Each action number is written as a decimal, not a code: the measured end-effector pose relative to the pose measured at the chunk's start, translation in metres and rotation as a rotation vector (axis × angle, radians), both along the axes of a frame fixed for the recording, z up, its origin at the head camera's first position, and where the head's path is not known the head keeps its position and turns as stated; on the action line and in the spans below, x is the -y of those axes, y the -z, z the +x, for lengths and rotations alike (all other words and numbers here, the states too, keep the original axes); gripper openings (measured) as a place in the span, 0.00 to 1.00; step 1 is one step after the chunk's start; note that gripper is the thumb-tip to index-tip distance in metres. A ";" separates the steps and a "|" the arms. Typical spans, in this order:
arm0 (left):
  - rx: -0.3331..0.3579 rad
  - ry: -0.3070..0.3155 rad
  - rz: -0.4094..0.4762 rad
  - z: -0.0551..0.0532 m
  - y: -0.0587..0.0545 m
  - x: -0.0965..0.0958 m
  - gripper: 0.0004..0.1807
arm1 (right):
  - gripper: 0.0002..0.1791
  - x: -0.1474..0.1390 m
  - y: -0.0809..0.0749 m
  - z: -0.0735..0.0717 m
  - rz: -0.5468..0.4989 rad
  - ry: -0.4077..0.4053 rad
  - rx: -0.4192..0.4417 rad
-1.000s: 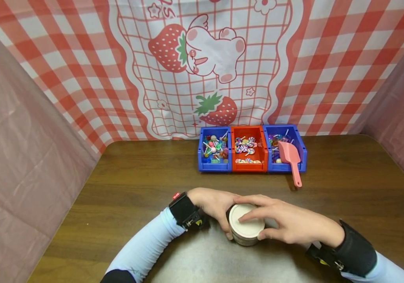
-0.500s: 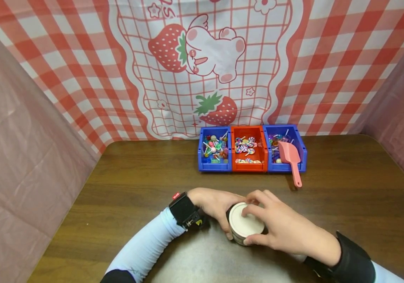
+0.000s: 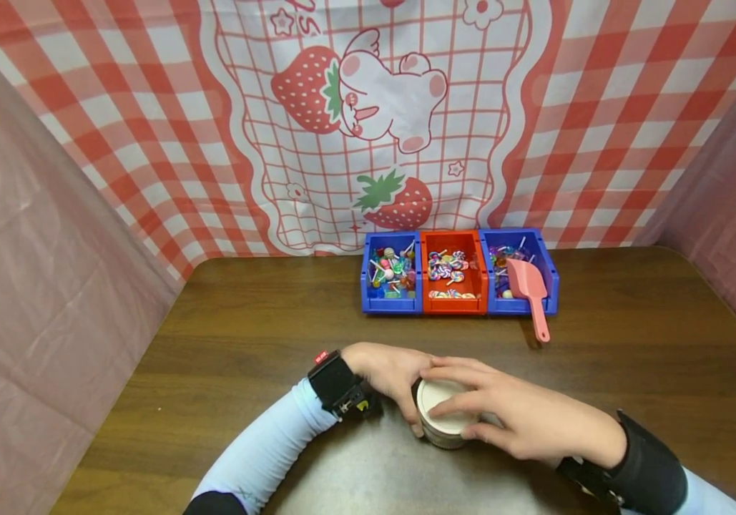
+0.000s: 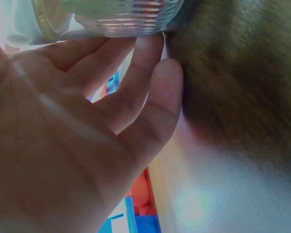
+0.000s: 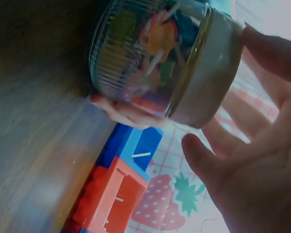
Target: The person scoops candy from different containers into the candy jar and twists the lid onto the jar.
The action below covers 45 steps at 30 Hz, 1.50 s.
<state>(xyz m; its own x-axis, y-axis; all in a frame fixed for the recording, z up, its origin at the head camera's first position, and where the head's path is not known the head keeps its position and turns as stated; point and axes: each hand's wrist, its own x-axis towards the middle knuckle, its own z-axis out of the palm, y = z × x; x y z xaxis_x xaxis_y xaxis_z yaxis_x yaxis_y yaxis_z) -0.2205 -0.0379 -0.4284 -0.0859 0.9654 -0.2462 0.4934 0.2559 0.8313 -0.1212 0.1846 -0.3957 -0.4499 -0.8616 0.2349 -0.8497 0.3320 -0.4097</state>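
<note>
A glass jar (image 5: 136, 53) with ribbed walls stands on the table, colourful pieces showing through its side. On top sits a cream lid (image 3: 443, 405). My left hand (image 3: 395, 375) grips the jar from the left, thumb on the near side and fingers around the far side. In the left wrist view the fingers (image 4: 121, 92) lie under the ribbed glass. From the right, my right hand (image 3: 522, 415) spans the lid, one finger lying across its top and the thumb at its near rim. In the right wrist view one of its fingers (image 5: 199, 150) stands slightly apart from the lid.
At the back of the table, a left blue bin (image 3: 392, 305), a red bin (image 3: 454, 305) and a right blue bin (image 3: 551, 286) stand side by side with candies inside. A pink scoop (image 3: 528, 282) leans out of the right one. A checked cloth (image 3: 599, 107) hangs behind.
My right hand turned over the lid with fingers more bent half a second ago, then swung back to its earlier, more stretched pose. The left hand and the jar stay in place.
</note>
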 end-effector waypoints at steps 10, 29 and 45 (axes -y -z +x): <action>-0.023 0.007 0.035 -0.001 0.001 0.000 0.43 | 0.22 -0.003 0.001 -0.003 0.005 0.011 -0.002; 0.046 -0.048 0.025 0.002 0.000 0.002 0.47 | 0.24 0.020 -0.001 0.022 0.074 0.330 -0.214; -0.033 -0.022 0.004 0.000 0.001 0.000 0.45 | 0.21 0.000 -0.003 -0.001 -0.057 -0.002 -0.089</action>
